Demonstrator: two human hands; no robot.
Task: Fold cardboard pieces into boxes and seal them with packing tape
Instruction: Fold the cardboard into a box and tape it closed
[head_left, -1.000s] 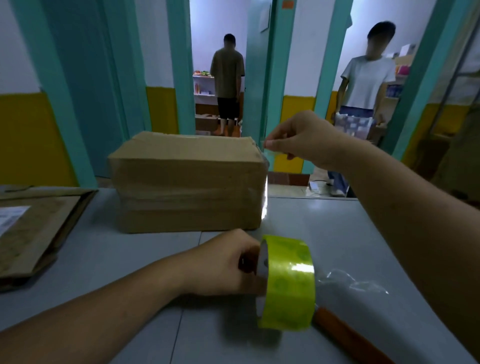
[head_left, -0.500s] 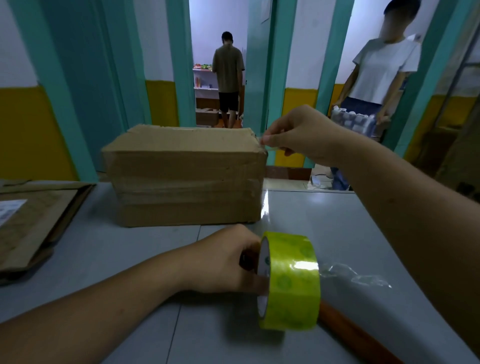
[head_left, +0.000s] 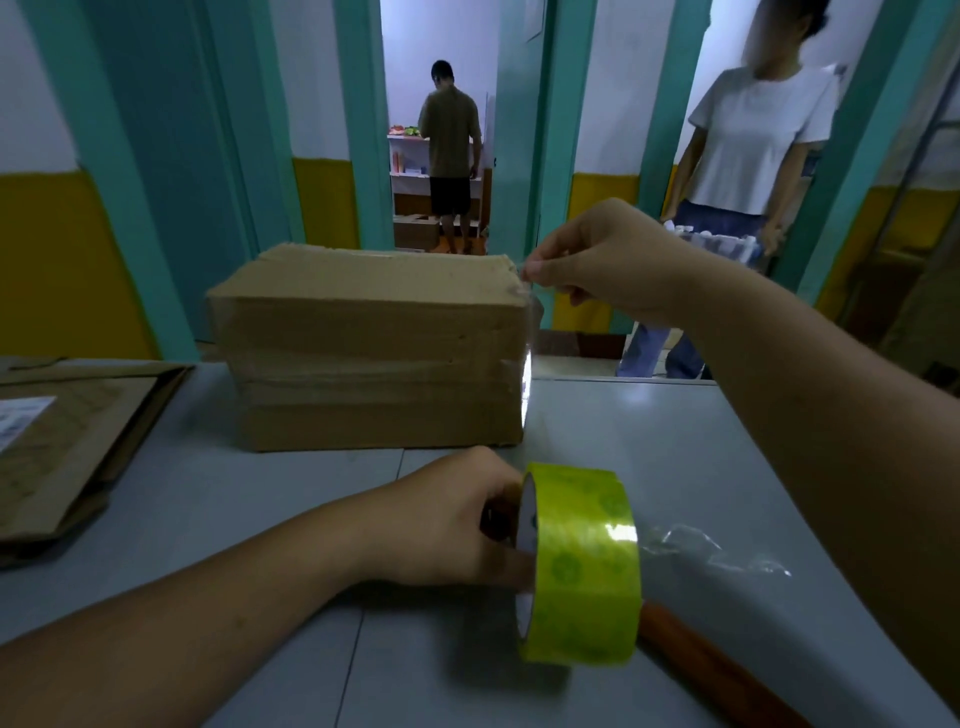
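Observation:
A closed brown cardboard box stands on the grey table, with clear tape shining along its right end. My left hand grips a roll of yellow-green packing tape upright in front of the box. A clear strip of tape runs from the roll up the box's right edge. My right hand pinches the end of that strip at the box's top right corner.
Flattened cardboard pieces lie at the table's left edge. A brown wooden handle lies behind the roll at the near right, beside crumpled clear tape. Two people stand beyond the table, one in the doorway and one at the right.
My right hand has sunk slightly toward the box's top right corner with the tape end. The person at the right has stepped closer. My left hand still holds the roll.

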